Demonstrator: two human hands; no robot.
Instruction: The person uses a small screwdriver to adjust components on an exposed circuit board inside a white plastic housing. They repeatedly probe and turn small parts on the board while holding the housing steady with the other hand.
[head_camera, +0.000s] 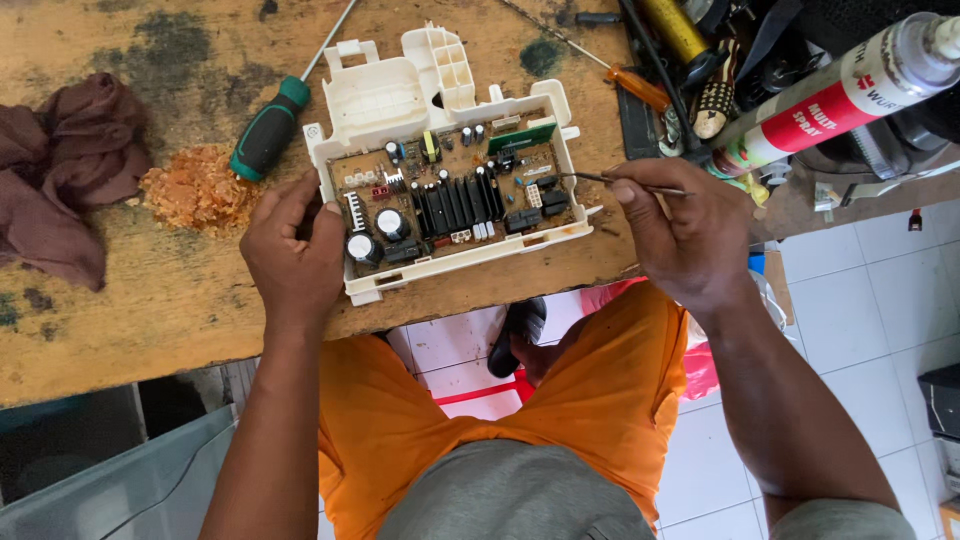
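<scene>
A brown circuit board (450, 200) with black capacitors and relays sits in a white plastic housing (385, 95) on a worn wooden workbench (150, 290). My left hand (295, 250) grips the housing's left edge and steadies it. My right hand (685, 225) pinches a thin metal probe (590, 179) whose tip points left onto the board's right side, near the black connectors.
A green-handled screwdriver (268, 128) lies left of the housing, beside a pile of orange crumbs (198, 188) and a dark brown rag (60, 170). A spray can (840, 95), an orange-handled tool (638, 88) and other tools crowd the upper right. White floor tiles (870, 290) lie below.
</scene>
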